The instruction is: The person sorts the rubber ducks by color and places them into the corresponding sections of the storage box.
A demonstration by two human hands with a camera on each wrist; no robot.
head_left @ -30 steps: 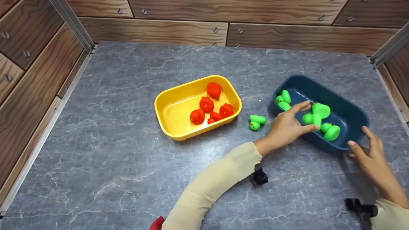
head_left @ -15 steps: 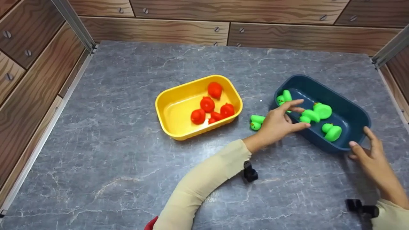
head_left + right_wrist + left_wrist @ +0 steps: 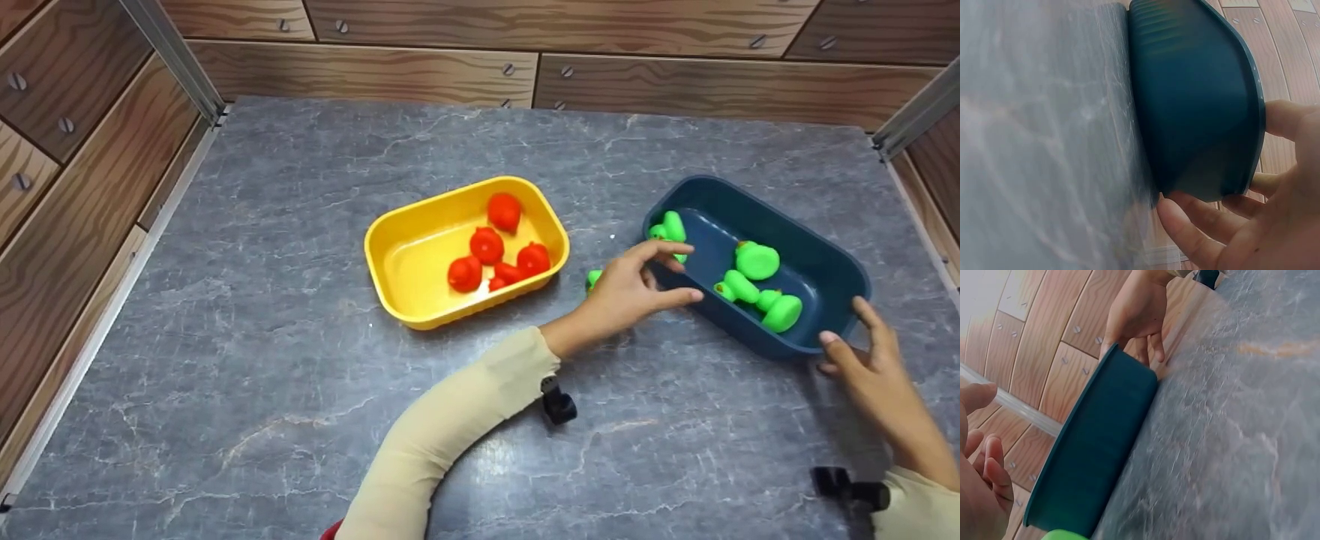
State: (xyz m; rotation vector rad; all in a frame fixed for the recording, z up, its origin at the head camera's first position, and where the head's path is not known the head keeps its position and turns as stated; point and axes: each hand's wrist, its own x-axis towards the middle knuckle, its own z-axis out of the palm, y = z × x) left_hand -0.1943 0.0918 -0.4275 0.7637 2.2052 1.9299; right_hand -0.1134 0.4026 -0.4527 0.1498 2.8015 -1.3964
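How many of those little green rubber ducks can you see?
5, maybe more hidden. Four lie in the dark blue plastic tub: one in its far-left corner, three clustered right of the middle. One sits on the table, mostly behind the left hand.

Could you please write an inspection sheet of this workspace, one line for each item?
Surface: grey marble-look table, bare parts visible.
Job's things: dark blue tub holding four green toy ducks; one green duck on the table, mostly hidden behind the left hand.
Clutter: yellow tub with five red toy ducks.
Grippers: left hand over the table by the blue tub's near-left wall, fingers extended, holding nothing visible; right hand touches the tub's near right end with spread fingers.
Cables: nothing seen; black wrist cameras only.
Surroundings: wood-grain panel walls with screws, metal corner rails.
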